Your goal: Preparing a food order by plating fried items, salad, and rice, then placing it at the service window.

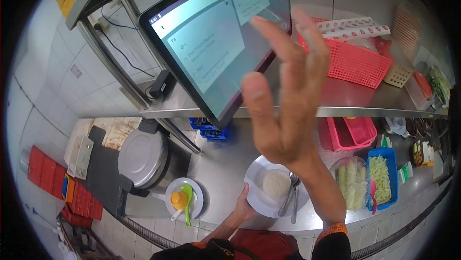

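My right hand [288, 94] is raised in front of a tablet screen [201, 47], fingers apart and slightly blurred, holding nothing. Whether a fingertip touches the glass I cannot tell. The screen bears writing on pale cards. Below, my left hand [245, 205] grips the near left rim of a white plate [255, 181]. A rounded mound of white rice [276, 183] sits on that plate, with a fork [289, 197] and a spoon [294, 202] lying at its right side. My right forearm hides part of the plate's right edge.
Left of the plate, a small plate [197, 202] carries an orange cup [179, 199] and green spoon [187, 202], near a lidded steel pot [144, 159]. Rightward are a bagged vegetable [349, 184] and blue tub [394, 188] of shredded vegetable. A red basket [354, 64] stands on the steel shelf [381, 111].
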Demonstrator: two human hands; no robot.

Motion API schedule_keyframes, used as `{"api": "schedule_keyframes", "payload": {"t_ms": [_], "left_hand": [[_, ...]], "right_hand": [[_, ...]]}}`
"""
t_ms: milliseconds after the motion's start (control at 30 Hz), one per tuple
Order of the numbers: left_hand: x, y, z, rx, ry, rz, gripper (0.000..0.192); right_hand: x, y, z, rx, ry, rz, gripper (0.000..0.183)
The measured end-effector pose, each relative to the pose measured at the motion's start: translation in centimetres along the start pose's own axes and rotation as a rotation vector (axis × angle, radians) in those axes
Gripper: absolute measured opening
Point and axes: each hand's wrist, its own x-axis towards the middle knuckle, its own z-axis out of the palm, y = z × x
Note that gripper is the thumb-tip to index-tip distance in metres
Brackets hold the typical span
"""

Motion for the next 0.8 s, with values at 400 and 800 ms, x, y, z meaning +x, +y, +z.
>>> {"api": "schedule_keyframes", "payload": {"t_ms": [400, 800], "left_hand": [[5.1, -13.5, 11.4, 0.109, -0.229, 0.080, 0.073], [10.3, -32.7, 32.8, 0.234, -0.400, 0.081, 0.067]], "right_hand": [[-10.3, 5.2, -35.5, -0.399, 0.086, 0.252, 0.039], [-39.3, 12.9, -67.1, -0.203, 0.665, 1.483, 0.041]]}}
